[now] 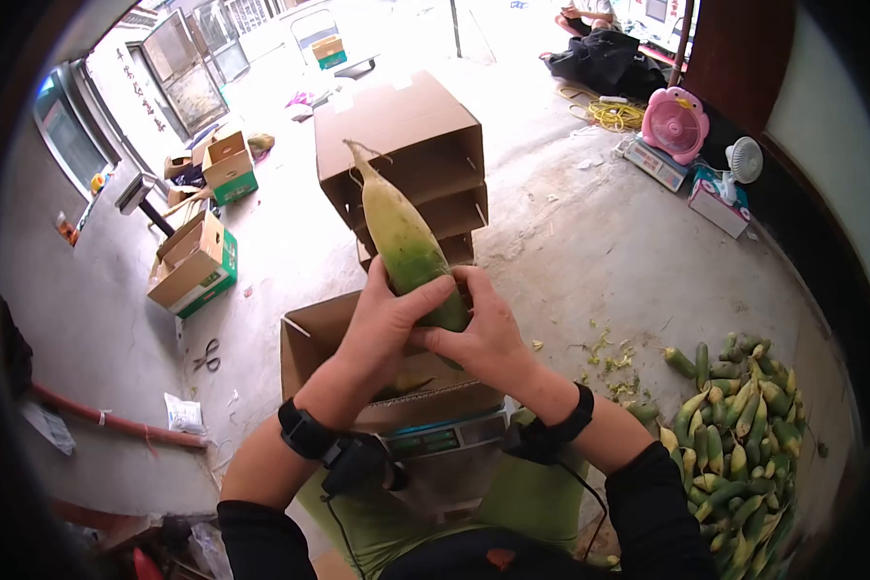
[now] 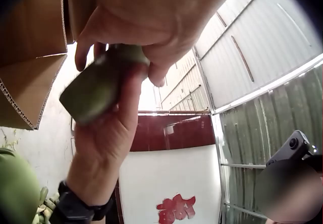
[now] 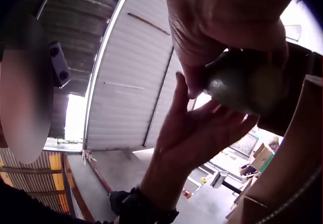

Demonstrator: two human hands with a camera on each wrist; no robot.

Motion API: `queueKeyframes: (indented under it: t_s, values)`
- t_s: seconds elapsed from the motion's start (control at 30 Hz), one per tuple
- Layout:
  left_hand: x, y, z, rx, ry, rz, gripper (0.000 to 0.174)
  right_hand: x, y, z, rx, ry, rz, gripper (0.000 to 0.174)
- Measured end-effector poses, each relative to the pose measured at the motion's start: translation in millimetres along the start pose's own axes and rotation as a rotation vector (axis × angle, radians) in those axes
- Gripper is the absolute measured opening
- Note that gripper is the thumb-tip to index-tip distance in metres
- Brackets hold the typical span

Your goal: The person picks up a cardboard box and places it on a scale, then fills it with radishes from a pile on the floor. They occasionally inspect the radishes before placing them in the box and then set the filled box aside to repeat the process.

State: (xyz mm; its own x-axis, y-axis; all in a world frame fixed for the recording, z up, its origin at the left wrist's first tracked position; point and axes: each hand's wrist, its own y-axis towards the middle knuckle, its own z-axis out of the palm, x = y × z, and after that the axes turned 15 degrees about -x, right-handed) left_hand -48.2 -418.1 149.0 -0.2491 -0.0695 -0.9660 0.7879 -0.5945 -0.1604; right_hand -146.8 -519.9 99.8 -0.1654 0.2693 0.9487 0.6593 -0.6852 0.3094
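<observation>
An ear of corn (image 1: 401, 237) in its green and pale husk stands upright, tip pointing away, over an open cardboard box (image 1: 309, 338). My left hand (image 1: 389, 319) wraps its fingers round the lower green part from the left. My right hand (image 1: 481, 329) grips the base from the right, fingers curled on it. In the left wrist view the left hand (image 2: 151, 22) and right hand (image 2: 108, 143) both close on the corn's butt end (image 2: 98, 90). The right wrist view shows the right hand (image 3: 217, 27) over the corn (image 3: 247, 82), with the left hand (image 3: 197, 133) cupping it from below.
The box sits on a scale (image 1: 445, 440) at my lap. Stacked cardboard boxes (image 1: 406, 145) stand just beyond. A pile of corn (image 1: 735, 445) lies at the right. Open boxes (image 1: 198, 261) and scissors (image 1: 206, 356) are on the left floor; a pink fan (image 1: 675, 121) is far right.
</observation>
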Motion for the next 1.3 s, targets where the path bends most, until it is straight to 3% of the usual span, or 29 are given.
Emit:
queueKeyframes:
  t_s: [0.03, 0.1, 0.13, 0.23, 0.33, 0.37, 0.43, 0.57, 0.7, 0.77, 0.87, 0.9, 0.93, 0.97, 1.1, 1.17, 1.3]
  values:
    - [-3, 1, -6, -0.016, 0.006, -0.006, 0.059, 2, -1, 6, -0.007, -0.11, -0.099, 0.067]
    - [-15, 3, -24, 0.078, 0.029, -0.01, 0.055, 4, -3, -3, 0.07, 0.003, -0.03, 0.062]
    - [-18, 4, -31, 0.012, 0.1, 0.003, 0.055, 1, -1, -12, 0.037, -0.029, -0.048, 0.056]
    - [-26, 16, -64, 0.102, 0.436, 0.195, 0.066, -33, 8, -64, -0.08, -0.063, -0.063, 0.036]
    - [-27, 31, -94, 0.275, 0.832, 0.267, 0.075, -79, -1, -140, -0.28, -0.094, 0.122, 0.025]
    - [-23, 37, -100, 0.273, 0.83, 0.25, 0.075, -91, -3, -164, -0.327, -0.153, 0.194, 0.024]
    - [-11, 50, -108, 0.565, 1.239, 0.254, 0.073, -111, -24, -197, -0.436, -0.288, 0.334, 0.022]
    - [38, 88, -100, 0.873, 1.642, -0.037, 0.074, -179, -87, -249, -0.434, -0.376, 0.554, 0.019]
    - [103, 133, -102, 0.888, 1.664, -0.122, 0.075, -232, -162, -267, -0.458, -0.364, 0.76, 0.018]
    - [142, 157, -105, 1.014, 1.723, -0.135, 0.078, -267, -206, -277, -0.433, -0.491, 0.789, 0.017]
    - [186, 172, -125, 0.955, 1.593, 0.008, 0.074, -304, -269, -284, -0.395, -0.68, 0.814, 0.018]
    - [211, 177, -150, 0.885, 1.469, 0.149, 0.069, -311, -291, -285, -0.392, -0.741, 0.85, 0.019]
    - [190, 163, -122, 0.94, 1.577, 0.05, 0.069, -312, -308, -282, -0.391, -0.772, 0.866, 0.019]
    - [214, 176, -132, 1.053, 1.574, 0.021, 0.081, -311, -322, -279, -0.394, -0.806, 0.896, 0.019]
    - [230, 161, -121, 1.101, 1.709, 0.123, 0.066, -320, -370, -269, -0.441, -0.835, 1.131, 0.018]
    - [240, 168, -135, 0.903, 1.534, 0.056, 0.07, -328, -381, -269, -0.459, -0.827, 1.161, 0.019]
    - [217, 163, -130, 0.967, 1.57, 0.092, 0.071, -327, -397, -282, -0.476, -0.806, 1.193, 0.019]
